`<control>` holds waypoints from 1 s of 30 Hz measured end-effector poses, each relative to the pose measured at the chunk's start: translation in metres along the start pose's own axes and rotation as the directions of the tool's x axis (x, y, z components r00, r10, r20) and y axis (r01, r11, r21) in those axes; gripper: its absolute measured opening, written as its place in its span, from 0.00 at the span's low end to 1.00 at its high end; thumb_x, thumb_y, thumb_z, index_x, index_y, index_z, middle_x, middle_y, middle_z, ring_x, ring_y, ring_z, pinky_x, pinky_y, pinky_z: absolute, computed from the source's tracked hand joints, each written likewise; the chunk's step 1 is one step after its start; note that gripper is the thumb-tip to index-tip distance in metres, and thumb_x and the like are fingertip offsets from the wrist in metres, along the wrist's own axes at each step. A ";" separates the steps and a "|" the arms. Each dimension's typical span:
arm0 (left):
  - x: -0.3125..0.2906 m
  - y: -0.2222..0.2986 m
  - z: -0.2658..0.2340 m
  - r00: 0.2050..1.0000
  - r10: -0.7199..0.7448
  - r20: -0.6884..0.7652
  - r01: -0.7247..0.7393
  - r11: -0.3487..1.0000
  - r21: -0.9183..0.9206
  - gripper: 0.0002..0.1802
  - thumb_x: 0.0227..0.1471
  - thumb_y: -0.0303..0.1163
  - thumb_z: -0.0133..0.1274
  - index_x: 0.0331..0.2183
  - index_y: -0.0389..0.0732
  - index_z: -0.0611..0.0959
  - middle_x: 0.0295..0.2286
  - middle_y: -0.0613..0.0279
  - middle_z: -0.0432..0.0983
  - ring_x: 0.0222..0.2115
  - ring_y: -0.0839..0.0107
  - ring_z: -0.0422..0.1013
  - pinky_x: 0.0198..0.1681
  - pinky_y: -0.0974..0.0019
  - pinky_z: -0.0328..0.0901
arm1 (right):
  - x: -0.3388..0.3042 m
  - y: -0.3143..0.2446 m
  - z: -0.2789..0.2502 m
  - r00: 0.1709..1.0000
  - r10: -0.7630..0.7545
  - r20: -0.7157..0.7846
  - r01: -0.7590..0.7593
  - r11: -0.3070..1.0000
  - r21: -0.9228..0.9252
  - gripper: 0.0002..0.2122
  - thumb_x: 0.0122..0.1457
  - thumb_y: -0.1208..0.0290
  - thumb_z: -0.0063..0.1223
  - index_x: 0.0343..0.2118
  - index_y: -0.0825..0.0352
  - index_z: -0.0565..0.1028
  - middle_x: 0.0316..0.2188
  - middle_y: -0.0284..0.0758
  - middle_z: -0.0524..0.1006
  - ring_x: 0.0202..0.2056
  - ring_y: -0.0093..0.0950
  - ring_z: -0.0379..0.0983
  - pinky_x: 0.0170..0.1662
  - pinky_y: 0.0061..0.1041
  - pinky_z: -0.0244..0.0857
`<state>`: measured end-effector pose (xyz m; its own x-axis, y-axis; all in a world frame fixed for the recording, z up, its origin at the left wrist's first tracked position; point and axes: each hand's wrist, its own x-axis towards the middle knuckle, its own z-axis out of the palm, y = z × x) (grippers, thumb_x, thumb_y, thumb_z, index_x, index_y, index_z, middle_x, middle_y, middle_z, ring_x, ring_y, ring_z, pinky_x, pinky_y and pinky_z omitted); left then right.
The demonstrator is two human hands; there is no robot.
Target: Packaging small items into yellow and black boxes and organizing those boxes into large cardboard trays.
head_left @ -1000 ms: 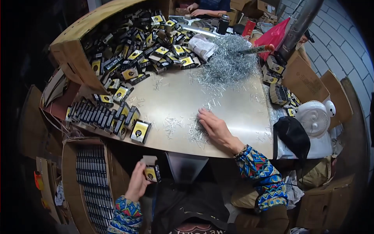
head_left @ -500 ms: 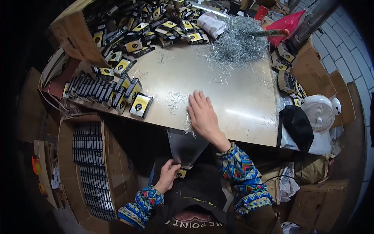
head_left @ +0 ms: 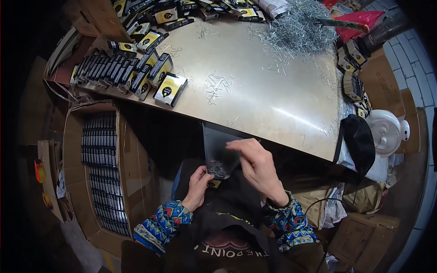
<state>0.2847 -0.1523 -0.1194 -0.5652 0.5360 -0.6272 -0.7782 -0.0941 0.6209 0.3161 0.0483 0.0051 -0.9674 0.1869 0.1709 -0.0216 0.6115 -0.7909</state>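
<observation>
A dark metal chute [head_left: 221,146] slopes down from the table's front edge toward my lap. Bent wire pins [head_left: 217,169] lie in a heap at its narrow lower end. My left hand [head_left: 197,185] grips a small yellow-and-black box [head_left: 214,183] under that end; most of the box is hidden. Over the chute's right side hovers my right hand [head_left: 259,166], fingers stretched to the left and nothing visible in them. On the table, a small loose patch of the same pins [head_left: 217,86] lies beyond the chute.
Upright boxes [head_left: 109,68] stand in a row at the table's left, before a jumbled pile. A large pin heap [head_left: 300,29] lies at the back right. At lower left, a carton [head_left: 119,182] holds rows of boxes. A white fan [head_left: 384,132] and black bag [head_left: 357,141] are at right.
My right hand has left the tabletop and come down over the chute. Pins now lie at the chute's lower end. My left hand still grips the box there.
</observation>
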 end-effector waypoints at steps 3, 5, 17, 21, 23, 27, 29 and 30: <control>-0.002 -0.005 0.001 0.998 0.005 0.062 -0.013 0.991 0.130 0.19 0.51 0.25 0.53 0.46 0.35 0.71 0.39 0.61 0.76 0.39 0.75 0.70 0.45 0.71 0.65 | -0.010 0.014 0.027 0.999 -0.040 0.003 0.040 0.988 -0.149 0.16 0.45 0.89 0.48 0.39 0.69 0.76 0.40 0.40 0.76 0.41 0.41 0.71 0.45 0.35 0.67; -0.001 -0.012 -0.002 0.962 0.223 0.156 -0.271 0.835 0.478 0.27 0.47 0.28 0.59 0.48 0.35 0.68 0.39 0.56 0.74 0.39 0.63 0.72 0.47 0.64 0.65 | -0.017 0.020 0.047 0.991 -0.133 -0.005 0.124 0.937 -0.325 0.16 0.45 0.83 0.52 0.40 0.69 0.74 0.38 0.39 0.73 0.39 0.41 0.69 0.42 0.35 0.65; -0.015 0.002 -0.025 0.867 0.365 0.340 -0.430 0.202 0.880 0.40 0.40 0.31 0.63 0.54 0.34 0.64 0.42 0.45 0.69 0.42 0.45 0.70 0.45 0.51 0.65 | -0.054 0.016 0.061 0.959 -0.125 0.254 0.117 0.992 0.046 0.13 0.53 0.78 0.54 0.42 0.72 0.75 0.44 0.46 0.76 0.38 0.41 0.75 0.39 0.34 0.70; -0.026 0.025 -0.006 0.800 0.448 0.398 -0.528 0.212 0.822 0.47 0.38 0.30 0.64 0.59 0.34 0.60 0.43 0.45 0.68 0.44 0.47 0.69 0.47 0.53 0.64 | -0.036 0.010 0.049 0.990 0.012 0.138 -0.020 0.998 0.057 0.08 0.57 0.75 0.53 0.38 0.70 0.76 0.32 0.44 0.78 0.32 0.43 0.76 0.34 0.37 0.70; -0.017 0.037 0.009 0.655 0.531 0.537 -0.651 0.036 0.759 0.51 0.38 0.30 0.66 0.60 0.32 0.57 0.49 0.45 0.66 0.50 0.49 0.65 0.53 0.55 0.60 | -0.031 0.018 0.043 0.993 0.011 0.113 0.003 0.992 -0.125 0.06 0.56 0.74 0.52 0.34 0.67 0.76 0.27 0.45 0.77 0.30 0.45 0.75 0.31 0.39 0.69; -0.001 0.094 0.022 0.450 0.790 0.416 -0.590 -0.087 0.803 0.39 0.44 0.32 0.64 0.56 0.31 0.66 0.52 0.45 0.63 0.52 0.51 0.62 0.56 0.58 0.58 | -0.005 0.008 -0.001 0.990 0.139 0.014 -0.135 0.978 -0.157 0.05 0.54 0.74 0.55 0.32 0.67 0.78 0.26 0.43 0.78 0.29 0.42 0.77 0.31 0.34 0.70; 0.017 0.134 0.025 0.253 0.934 0.253 -0.533 -0.083 0.842 0.30 0.52 0.34 0.60 0.52 0.31 0.69 0.49 0.46 0.67 0.48 0.50 0.63 0.53 0.55 0.57 | 0.002 0.004 -0.016 0.992 0.122 0.021 -0.118 0.982 -0.147 0.05 0.55 0.76 0.56 0.34 0.69 0.79 0.25 0.44 0.78 0.27 0.39 0.78 0.30 0.29 0.70; 0.026 0.151 0.025 0.240 0.948 0.207 -0.453 -0.080 0.888 0.29 0.54 0.37 0.58 0.52 0.32 0.69 0.48 0.48 0.67 0.49 0.51 0.62 0.53 0.53 0.55 | 0.004 0.003 -0.021 0.991 0.135 0.013 -0.133 0.985 -0.114 0.06 0.55 0.76 0.56 0.35 0.70 0.79 0.25 0.44 0.79 0.26 0.38 0.78 0.30 0.28 0.69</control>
<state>0.1598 -0.1321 -0.0304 -0.8168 0.2132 0.5361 0.5611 0.5097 0.6522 0.3177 0.0674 0.0155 -0.9647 0.2577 0.0546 0.1360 0.6649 -0.7345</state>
